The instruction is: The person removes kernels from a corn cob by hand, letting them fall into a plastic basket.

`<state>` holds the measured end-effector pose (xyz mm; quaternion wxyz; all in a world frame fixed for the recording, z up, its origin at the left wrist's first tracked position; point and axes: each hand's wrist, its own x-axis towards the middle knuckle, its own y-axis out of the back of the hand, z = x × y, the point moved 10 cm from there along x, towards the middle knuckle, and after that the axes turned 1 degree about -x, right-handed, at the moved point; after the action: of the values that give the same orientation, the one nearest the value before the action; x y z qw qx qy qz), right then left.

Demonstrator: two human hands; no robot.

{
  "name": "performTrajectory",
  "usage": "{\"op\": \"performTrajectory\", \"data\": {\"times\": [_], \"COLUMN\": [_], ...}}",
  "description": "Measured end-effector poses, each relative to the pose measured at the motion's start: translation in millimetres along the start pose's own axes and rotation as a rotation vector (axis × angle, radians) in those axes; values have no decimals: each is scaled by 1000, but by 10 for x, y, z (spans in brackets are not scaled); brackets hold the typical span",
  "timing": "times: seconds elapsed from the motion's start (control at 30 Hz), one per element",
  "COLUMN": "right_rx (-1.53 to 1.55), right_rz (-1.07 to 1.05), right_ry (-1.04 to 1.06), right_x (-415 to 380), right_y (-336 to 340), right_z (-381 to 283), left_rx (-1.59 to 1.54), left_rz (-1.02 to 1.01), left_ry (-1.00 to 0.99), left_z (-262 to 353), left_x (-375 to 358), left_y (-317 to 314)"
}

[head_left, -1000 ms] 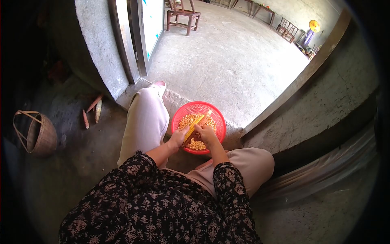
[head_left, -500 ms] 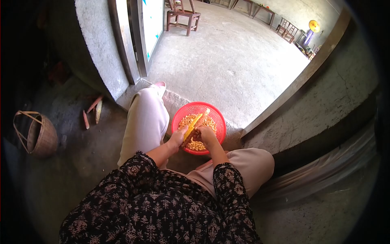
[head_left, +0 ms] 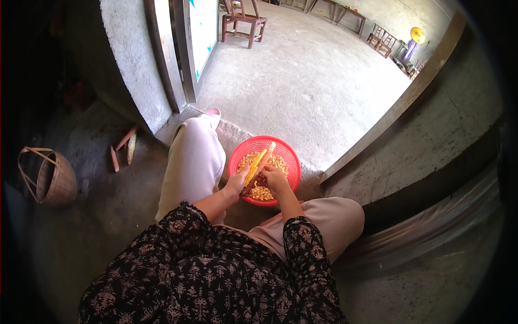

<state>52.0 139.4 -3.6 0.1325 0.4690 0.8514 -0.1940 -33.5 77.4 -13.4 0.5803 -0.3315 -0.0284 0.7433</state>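
A partly shelled corn cob (head_left: 258,166) slants up over a red plastic colander (head_left: 294,162). Yellow kernels still line its left side, while the right side is stripped and brownish. My left hand (head_left: 236,182) is closed around the lower end of the cob. Against the cob's right side, my right hand (head_left: 275,181) has its fingers curled in and pressed on it; the fingertips are partly hidden. Loose corn kernels (head_left: 261,193) lie in the colander below both hands.
Several bare cobs (head_left: 131,147) lie on the dark floor at left, near a wicker basket (head_left: 59,183) with a handle. My knees flank the colander at a doorway sill. A wooden chair (head_left: 244,21) stands beyond the door frame; a rough wall (head_left: 421,146) runs along the right.
The cob has turned slightly in my hands, so more of its stripped side faces me. My right hand has shifted only a little along it.
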Motion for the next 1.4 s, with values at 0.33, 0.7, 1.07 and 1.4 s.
{"op": "performTrajectory", "data": {"times": [0.33,0.7,1.07,1.4], "right_rx": [-32,15,168,57], "right_rz": [272,100,35,183], "right_ry": [-19,-131,-9,-173], "right_x": [-10,-221,-459,-693], "right_y": [369,-112,-253,-111], "right_z": [-29,197,-34,46], "left_rx": [6,-100,225,133], "left_rz": [48,-26,-37,102], "left_ry": [-30,-121,-12,-62], "left_z": [57,12,-163,198], "left_x": [-76,26,76,45], "left_y": [-36,-25,4,51]}}
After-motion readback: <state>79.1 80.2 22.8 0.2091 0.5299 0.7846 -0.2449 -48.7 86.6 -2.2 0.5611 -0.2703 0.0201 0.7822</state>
